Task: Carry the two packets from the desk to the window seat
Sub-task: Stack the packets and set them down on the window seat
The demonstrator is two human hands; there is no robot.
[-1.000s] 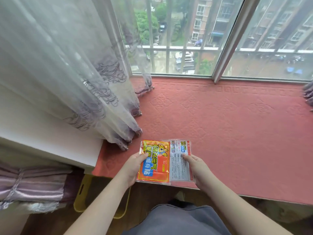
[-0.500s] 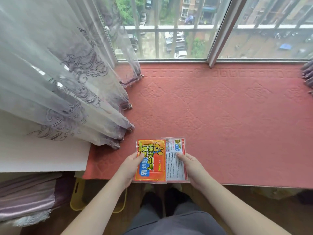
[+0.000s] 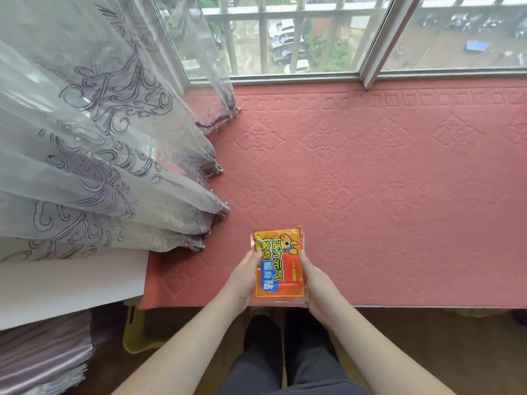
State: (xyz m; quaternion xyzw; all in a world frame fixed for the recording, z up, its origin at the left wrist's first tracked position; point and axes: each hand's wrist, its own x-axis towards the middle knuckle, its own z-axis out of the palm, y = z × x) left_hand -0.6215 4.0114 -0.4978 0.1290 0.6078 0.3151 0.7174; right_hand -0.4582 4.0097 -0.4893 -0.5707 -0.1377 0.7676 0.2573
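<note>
An orange-red packet with yellow and blue print lies face up at the front edge of the pink window seat. The second packet is stacked under it; only a thin clear edge shows on the right. My left hand grips the stack's left edge. My right hand grips its right edge. The stack sits low over the seat mat; whether it rests on it I cannot tell.
A sheer curtain with purple swirls hangs over the seat's left part, its beaded hem close to the packets. A white ledge lies to the left. The window frame closes the far side. My legs stand on the wooden floor below.
The two packets were side by side, overlapping; my hands have slid them together into one stack, orange packet on top. The view has tilted further down.
</note>
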